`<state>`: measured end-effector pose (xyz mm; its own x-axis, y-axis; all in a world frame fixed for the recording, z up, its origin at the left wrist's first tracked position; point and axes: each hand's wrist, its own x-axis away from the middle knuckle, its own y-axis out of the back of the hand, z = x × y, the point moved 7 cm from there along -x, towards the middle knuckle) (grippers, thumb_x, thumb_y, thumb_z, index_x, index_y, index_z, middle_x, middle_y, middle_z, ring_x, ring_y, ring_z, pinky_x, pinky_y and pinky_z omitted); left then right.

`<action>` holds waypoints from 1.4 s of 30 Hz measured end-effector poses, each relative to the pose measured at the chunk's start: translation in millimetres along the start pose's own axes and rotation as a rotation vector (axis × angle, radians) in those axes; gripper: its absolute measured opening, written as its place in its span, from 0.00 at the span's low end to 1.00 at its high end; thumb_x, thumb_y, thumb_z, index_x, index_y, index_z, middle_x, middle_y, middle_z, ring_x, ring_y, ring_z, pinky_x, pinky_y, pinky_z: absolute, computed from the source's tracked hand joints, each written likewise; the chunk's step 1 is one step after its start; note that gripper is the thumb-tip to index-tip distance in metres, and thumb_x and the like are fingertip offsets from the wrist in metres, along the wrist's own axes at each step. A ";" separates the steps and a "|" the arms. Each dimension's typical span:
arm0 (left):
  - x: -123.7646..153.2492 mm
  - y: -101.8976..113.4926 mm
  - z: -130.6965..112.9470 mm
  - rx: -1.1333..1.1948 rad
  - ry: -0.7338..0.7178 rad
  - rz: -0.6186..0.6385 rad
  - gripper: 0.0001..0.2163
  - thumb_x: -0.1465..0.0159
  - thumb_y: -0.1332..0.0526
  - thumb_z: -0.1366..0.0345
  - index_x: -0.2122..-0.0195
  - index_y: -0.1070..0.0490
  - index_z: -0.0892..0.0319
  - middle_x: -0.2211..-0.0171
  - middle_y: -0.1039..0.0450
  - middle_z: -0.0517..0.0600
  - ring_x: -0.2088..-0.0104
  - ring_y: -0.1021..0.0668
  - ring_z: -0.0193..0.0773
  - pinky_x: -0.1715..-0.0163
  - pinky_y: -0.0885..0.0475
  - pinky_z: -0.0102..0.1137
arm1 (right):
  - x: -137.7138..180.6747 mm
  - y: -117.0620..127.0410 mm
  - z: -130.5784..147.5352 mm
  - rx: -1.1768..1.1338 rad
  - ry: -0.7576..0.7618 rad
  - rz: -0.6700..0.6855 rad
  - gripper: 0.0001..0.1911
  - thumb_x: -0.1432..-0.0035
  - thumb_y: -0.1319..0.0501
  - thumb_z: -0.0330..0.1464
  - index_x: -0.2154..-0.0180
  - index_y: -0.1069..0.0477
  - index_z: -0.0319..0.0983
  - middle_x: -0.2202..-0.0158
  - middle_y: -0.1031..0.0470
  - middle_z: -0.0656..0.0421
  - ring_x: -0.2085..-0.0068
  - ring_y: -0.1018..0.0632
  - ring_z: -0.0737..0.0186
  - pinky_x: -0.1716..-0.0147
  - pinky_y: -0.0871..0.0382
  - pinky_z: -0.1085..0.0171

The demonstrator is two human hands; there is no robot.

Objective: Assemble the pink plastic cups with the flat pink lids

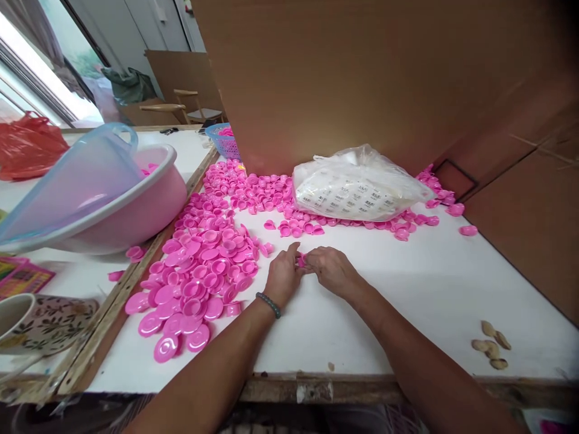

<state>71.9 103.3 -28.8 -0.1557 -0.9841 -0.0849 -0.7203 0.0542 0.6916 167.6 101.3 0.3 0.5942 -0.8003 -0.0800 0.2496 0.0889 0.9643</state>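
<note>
Both my hands meet over the white tabletop (316,337), to the right of a large heap of pink toy cups and saucers (203,271). Between my fingers is a small pink plastic piece (301,260), mostly covered, so its exact shape does not show. My left hand (284,272), with a beaded bracelet (268,305) on its wrist, grips it from the left. My right hand (332,268) pinches it from the other side. Just beyond the hands lie several loose pink cups (296,229).
Behind the hands a clear plastic bag of white printed packets (357,187) rests against a tall cardboard box (362,78). A pink basin (131,211), a patterned mug (54,325) and a red bag (29,144) stand left. Peanuts (492,346) lie at right.
</note>
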 end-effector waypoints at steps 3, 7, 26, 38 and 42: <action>-3.1 2.9 1.0 0.092 -0.023 0.033 0.26 0.47 0.36 0.65 0.48 0.39 0.58 0.60 0.28 0.53 0.66 0.25 0.36 0.64 0.31 0.30 | 0.1 0.1 -1.7 -0.077 -0.025 -0.038 0.13 0.47 0.49 0.21 0.76 0.30 0.37 0.75 0.29 0.57 0.70 0.31 0.64 0.70 0.43 0.66; -5.2 12.4 -4.3 0.159 -0.066 0.065 0.19 0.47 0.36 0.61 0.54 0.32 0.57 0.64 0.26 0.51 0.66 0.25 0.37 0.66 0.31 0.29 | 3.5 -1.7 -20.5 -0.494 -0.237 -0.127 0.11 0.44 0.47 0.30 0.73 0.28 0.38 0.73 0.27 0.59 0.69 0.29 0.65 0.70 0.38 0.67; -0.3 10.8 15.5 0.458 0.475 0.228 0.15 0.52 0.34 0.56 0.77 0.34 0.62 0.86 0.31 0.47 0.88 0.32 0.28 0.89 0.40 0.22 | 5.0 -5.5 -15.9 -0.542 -0.192 0.025 0.08 0.48 0.38 0.37 0.66 0.27 0.43 0.67 0.32 0.61 0.67 0.30 0.65 0.69 0.37 0.66; -1.4 4.3 18.3 0.600 0.548 0.261 0.17 0.54 0.31 0.58 0.79 0.39 0.61 0.87 0.31 0.46 0.88 0.30 0.30 0.88 0.36 0.23 | -0.9 -9.9 -19.5 -0.515 -0.151 0.038 0.06 0.50 0.37 0.36 0.68 0.26 0.44 0.73 0.33 0.62 0.66 0.32 0.64 0.68 0.40 0.67; -0.4 4.1 19.6 0.658 0.523 0.229 0.17 0.55 0.31 0.59 0.78 0.38 0.62 0.86 0.31 0.47 0.86 0.28 0.30 0.87 0.34 0.23 | 3.0 -8.5 -16.6 -0.612 -0.207 0.005 0.09 0.50 0.38 0.35 0.64 0.27 0.43 0.69 0.32 0.62 0.69 0.32 0.68 0.71 0.40 0.69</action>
<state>55.8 107.2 -40.0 -0.1304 -0.8796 0.4575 -0.9786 0.1882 0.0829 180.0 107.9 -12.4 0.4523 -0.8912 0.0336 0.6741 0.3663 0.6414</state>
